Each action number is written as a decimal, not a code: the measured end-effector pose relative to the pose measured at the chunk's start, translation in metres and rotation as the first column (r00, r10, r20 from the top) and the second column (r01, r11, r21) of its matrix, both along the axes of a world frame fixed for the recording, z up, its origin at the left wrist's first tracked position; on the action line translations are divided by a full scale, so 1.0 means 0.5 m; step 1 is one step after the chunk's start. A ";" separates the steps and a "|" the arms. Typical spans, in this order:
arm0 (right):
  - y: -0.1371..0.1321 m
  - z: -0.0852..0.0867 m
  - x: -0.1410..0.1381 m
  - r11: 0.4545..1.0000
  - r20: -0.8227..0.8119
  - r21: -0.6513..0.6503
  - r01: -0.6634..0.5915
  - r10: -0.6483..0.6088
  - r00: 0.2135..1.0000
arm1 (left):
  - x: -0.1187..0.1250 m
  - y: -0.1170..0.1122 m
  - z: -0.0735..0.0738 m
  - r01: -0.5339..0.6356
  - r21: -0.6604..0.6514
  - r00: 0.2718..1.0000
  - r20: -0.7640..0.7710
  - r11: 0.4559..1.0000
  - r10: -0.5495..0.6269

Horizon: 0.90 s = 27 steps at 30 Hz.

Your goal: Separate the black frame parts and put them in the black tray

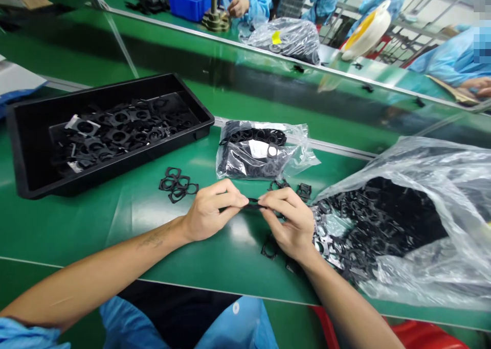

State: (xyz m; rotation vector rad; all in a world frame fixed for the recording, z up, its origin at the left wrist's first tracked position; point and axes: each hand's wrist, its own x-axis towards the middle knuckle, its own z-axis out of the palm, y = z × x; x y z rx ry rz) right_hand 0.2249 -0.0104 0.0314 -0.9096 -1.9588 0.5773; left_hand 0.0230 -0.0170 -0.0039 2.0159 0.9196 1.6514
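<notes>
Between my fingertips, over the green table, is a thin black plastic part (pixel 253 204) seen edge-on. My left hand (pixel 211 209) pinches its left end, and my right hand (pixel 289 218) pinches the right end. Whether it is one piece or two pressed together I cannot tell. Just left of my left hand lie several flat black ring frames (pixel 177 184). Beyond my right hand sits a small black piece (pixel 304 191), and a square black frame (pixel 269 248) lies below that hand, partly covered by it.
At left stands a black tray (pixel 115 167) holding many black parts. A clear bag (pixel 264 152) of black rings lies at centre. On the right a large plastic bag (pixel 418 267) spills black parts. Behind a clear partition, co-workers in blue sit near a blue bin (pixel 189 2).
</notes>
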 end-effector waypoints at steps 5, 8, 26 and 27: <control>-0.003 -0.002 -0.008 0.995 -0.033 -0.098 0.014 -0.017 0.999 | 0.002 0.004 0.006 -0.008 -0.124 0.999 0.034 0.992 0.012; -0.002 -0.003 -0.012 0.984 -0.071 -0.179 0.015 -0.028 0.997 | 0.001 0.004 0.010 0.004 -0.203 0.999 0.034 0.979 0.002; 0.007 0.002 -0.008 0.829 -0.246 -0.557 -0.056 -0.100 0.964 | 0.003 0.011 0.001 0.249 -0.561 0.951 0.294 0.790 -0.091; 0.008 0.001 -0.008 0.817 -0.246 -0.574 -0.056 -0.107 0.963 | 0.003 0.013 -0.001 0.269 -0.585 0.945 0.314 0.765 -0.092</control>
